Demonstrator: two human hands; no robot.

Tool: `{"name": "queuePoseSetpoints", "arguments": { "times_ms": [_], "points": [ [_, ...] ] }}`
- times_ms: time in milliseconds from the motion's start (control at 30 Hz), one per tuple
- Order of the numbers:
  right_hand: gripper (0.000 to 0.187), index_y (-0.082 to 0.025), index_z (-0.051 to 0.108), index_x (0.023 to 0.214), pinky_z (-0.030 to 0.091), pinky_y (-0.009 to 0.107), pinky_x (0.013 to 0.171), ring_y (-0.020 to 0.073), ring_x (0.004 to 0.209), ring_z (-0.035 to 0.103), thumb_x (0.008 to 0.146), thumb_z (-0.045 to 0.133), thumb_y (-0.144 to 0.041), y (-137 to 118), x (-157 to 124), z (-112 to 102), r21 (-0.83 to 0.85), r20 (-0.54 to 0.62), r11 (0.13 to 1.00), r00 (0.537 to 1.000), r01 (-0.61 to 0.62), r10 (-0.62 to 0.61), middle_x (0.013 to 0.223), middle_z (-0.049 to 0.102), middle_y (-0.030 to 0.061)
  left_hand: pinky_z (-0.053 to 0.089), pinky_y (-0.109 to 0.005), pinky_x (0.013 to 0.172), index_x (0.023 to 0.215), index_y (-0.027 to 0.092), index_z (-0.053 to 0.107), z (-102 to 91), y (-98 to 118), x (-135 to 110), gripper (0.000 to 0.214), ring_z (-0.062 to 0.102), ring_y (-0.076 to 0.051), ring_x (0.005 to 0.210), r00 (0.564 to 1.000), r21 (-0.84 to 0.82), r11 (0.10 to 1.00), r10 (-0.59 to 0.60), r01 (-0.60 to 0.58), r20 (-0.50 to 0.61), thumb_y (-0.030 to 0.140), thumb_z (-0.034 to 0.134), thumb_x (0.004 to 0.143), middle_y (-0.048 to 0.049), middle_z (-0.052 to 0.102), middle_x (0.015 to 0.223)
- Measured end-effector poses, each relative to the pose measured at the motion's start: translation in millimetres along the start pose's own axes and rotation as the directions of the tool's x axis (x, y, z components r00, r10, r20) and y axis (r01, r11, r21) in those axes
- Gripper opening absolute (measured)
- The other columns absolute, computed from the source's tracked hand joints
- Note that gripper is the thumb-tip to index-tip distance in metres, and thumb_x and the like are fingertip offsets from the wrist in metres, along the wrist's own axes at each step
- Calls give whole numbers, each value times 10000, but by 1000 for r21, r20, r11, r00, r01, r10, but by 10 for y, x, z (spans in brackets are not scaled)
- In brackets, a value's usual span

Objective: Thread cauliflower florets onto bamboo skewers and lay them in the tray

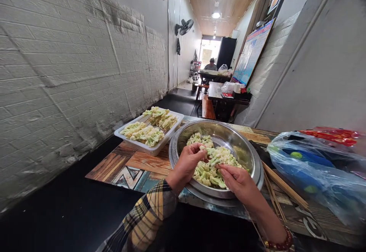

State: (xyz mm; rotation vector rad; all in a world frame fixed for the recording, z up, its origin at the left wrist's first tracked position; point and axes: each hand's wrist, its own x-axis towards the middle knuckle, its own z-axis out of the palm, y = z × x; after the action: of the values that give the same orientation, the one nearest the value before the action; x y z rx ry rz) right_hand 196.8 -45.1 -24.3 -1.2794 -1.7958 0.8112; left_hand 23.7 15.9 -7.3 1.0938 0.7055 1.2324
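Observation:
Over the big steel bowl (259, 168), my left hand (185, 166) pinches a cauliflower floret (213, 158) between thumb and fingers. My right hand (237, 181) is closed close beside it, fingertips at the floret's lower side. A thin bamboo skewer (251, 219) runs out from under my right palm toward the wrist, in line with the fingertips; its tip is hidden. Loose cauliflower pieces (210, 177) lie in the bowl below both hands.
Left of the bowl, a white plastic tray (156, 151) holds skewered cauliflower (151, 135). Bamboo skewers (283, 183) lie right of the bowl, beside a clear plastic bag (311, 168) with blue and green contents. Farther back, a person (211, 66) sits behind a table (214, 77).

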Motion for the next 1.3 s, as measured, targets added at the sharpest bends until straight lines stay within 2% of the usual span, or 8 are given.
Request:
{"name": "queuePoseSetpoints", "arguments": {
  "times_ms": [133, 267, 467, 633, 733, 867, 1033, 1300],
  "points": [
    [410, -106, 676, 1040, 290, 215, 434, 93, 468, 363, 918, 447, -424, 45, 11, -22, 81, 67, 996, 997, -44, 38, 511, 405, -44, 405, -228, 553, 664, 131, 611, -10, 9, -5, 93, 479, -88, 550, 1000, 10, 1000, 5, -5, 12, 216, 647, 663, 14, 542, 604],
    [414, -110, 676, 1000, 264, 214, 431, 87, 474, 335, 914, 449, -446, 86, 28, -37, 110, 104, 993, 994, -41, 29, 525, 386, -47, 363, -213, 524, 636, 135, 593, -11, 13, -8, 45, 466, -79, 538, 1000, 42, 999, 31, -31, 6, 175, 609, 650, 21, 530, 591],
    [408, -121, 659, 973, 250, 217, 429, 82, 460, 300, 907, 449, -465, 99, 29, -55, 156, 171, 986, 985, -59, 32, 523, 334, -61, 290, -215, 490, 635, 141, 571, -7, 37, -15, 28, 485, -78, 512, 1000, 54, 999, 1, 0, -13, 168, 575, 625, 38, 498, 569],
    [386, -149, 645, 800, 260, 214, 419, 86, 467, 326, 914, 433, -451, 13, 23, -87, 108, 177, 994, 984, -20, 0, 530, 352, -50, 278, -218, 492, 616, 150, 555, -5, 55, -21, 30, 473, -76, 506, 999, 69, 998, -12, 14, -40, 170, 568, 598, 40, 491, 572],
    [373, -155, 632, 744, 272, 209, 411, 84, 461, 342, 917, 438, -423, -22, 28, -96, 87, 166, 996, 986, 15, -29, 526, 385, -44, 286, -216, 500, 621, 153, 559, 2, 63, -30, 34, 474, -79, 513, 999, 92, 996, -8, 13, -52, 172, 560, 593, 38, 495, 579],
    [357, -162, 649, 771, 322, 215, 441, 92, 455, 385, 925, 427, -396, -79, 39, -89, 12, 156, 999, 986, 51, -52, 521, 437, -43, 338, -222, 549, 619, 149, 576, 13, 74, -48, 41, 461, -92, 543, 995, 187, 981, 66, -52, -74, 161, 540, 605, 26, 516, 567],
    [368, -164, 669, 801, 414, 248, 575, 148, 592, 538, 928, 403, -384, -139, 29, -19, -150, 22, 986, 997, 78, -76, 591, 561, -3, 358, -231, 585, 660, 144, 616, 17, 77, -51, 78, 481, -116, 597, 988, 325, 941, 128, -92, -90, 200, 561, 653, 2, 572, 590],
    [364, -169, 673, 877, 451, 269, 676, 175, 722, 624, 945, 366, -352, -150, -17, 70, -216, -101, 972, 988, 94, -118, 773, 686, 47, 331, -221, 561, 643, 143, 623, 40, 113, -48, 79, 435, -99, 561, 997, 263, 963, 74, -65, -27, 221, 617, 646, 18, 535, 567]
  ]
}}
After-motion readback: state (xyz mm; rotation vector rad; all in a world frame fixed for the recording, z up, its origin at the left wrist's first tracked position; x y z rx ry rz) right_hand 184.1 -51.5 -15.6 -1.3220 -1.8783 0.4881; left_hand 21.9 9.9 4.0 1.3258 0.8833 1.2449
